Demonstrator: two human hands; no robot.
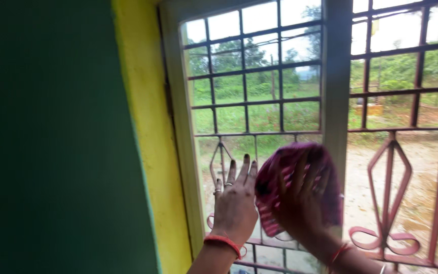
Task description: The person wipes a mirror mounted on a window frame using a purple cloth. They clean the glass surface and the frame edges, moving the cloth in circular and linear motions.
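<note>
My left hand (235,200) rests flat against the glass pane of the window (259,76), fingers spread and pointing up, with rings on two fingers and a red bangle at the wrist. Just to its right, my right hand (300,205) presses a pink and dark patterned cloth (290,167) against the lower part of the same pane, next to the pale centre post (336,76). The cloth drapes over the fingers and is blurred. Both hands are low on the window, almost touching each other.
A reddish metal grille (391,167) with diamond and curl shapes covers the window. The pale window frame (178,132) meets a yellow wall edge (143,132) and a dark green wall (51,137) on the left. Grass, trees and bare ground lie outside.
</note>
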